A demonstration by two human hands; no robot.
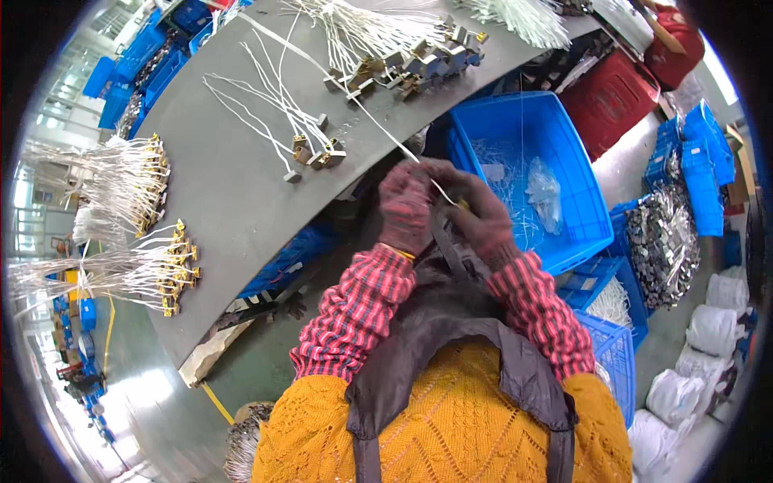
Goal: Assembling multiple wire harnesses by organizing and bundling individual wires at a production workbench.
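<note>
A: Status on the hands?

B: Both gloved and held close together just off the near edge of the grey bench. Left hand is curled in a narrow grip on a white wire lead. Right hand is closed too, pinching the same lead where it runs between the two hands. Can't tell what's at the lead's near end; the fingers hide it.

A: Where does the lead go?

B: It runs up and to the left, across the bench top, past a small pile of leads with block ends and on toward the far edge.

A: What else is close by?

B: Bigger heap of finished-looking pieces at the far side of the bench. Bundled leads with brass ends on the left end. Blue bin right of the hands, with loose white strands and a clear bag in it.

A: Step?

B: Looks like working or checking one lead end by hand, mid-handling. That's a judgement, the contact point is covered.

A: Next move needs?

B: Probably a steady pinch by the right hand while the left draws the lead taut, kept clear of the piles on the bench.
</note>
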